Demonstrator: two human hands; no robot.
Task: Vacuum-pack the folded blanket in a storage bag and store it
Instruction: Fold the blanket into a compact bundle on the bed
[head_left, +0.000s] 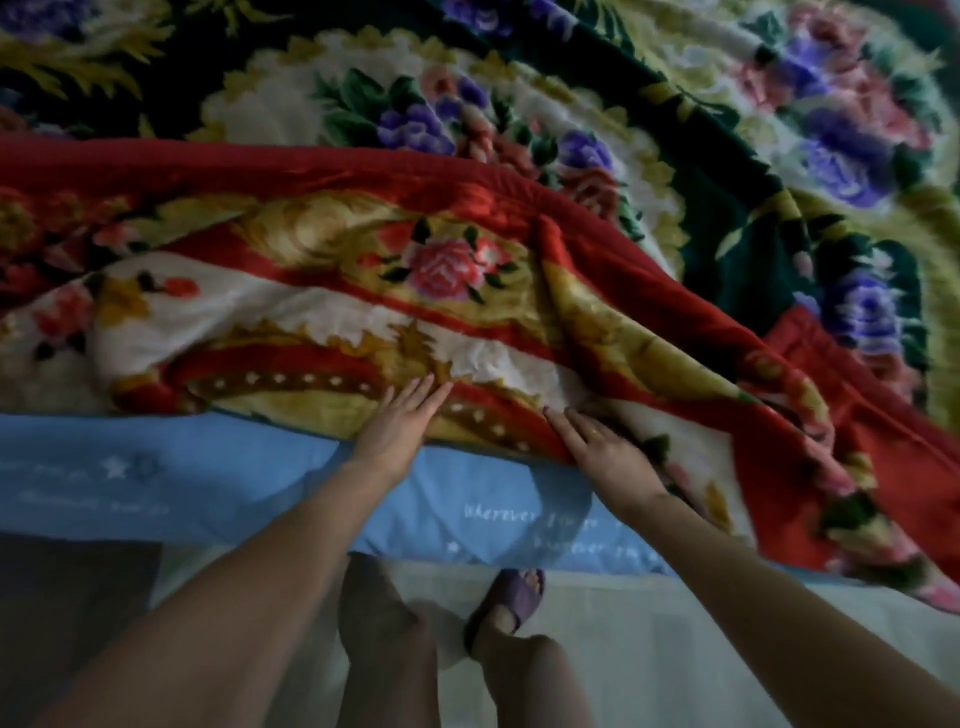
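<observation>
head | left hand (397, 422) flat, fingers straight on red blanket (322, 291) | right hand (605, 451) likewise

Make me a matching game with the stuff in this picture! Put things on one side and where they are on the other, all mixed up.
Things:
1. red blanket
2. dark green blanket
3. blue sheet
4. purple slipper

Places:
A. on a foot, down on the floor
B. under both flat hands, the left hand and the right hand
C. along the near edge of the bed, under the red blanket's edge, with white writing on it
D. spread across the far part of the bed, behind the red one

Pairs: 1-B, 2-D, 3-C, 4-A
</observation>
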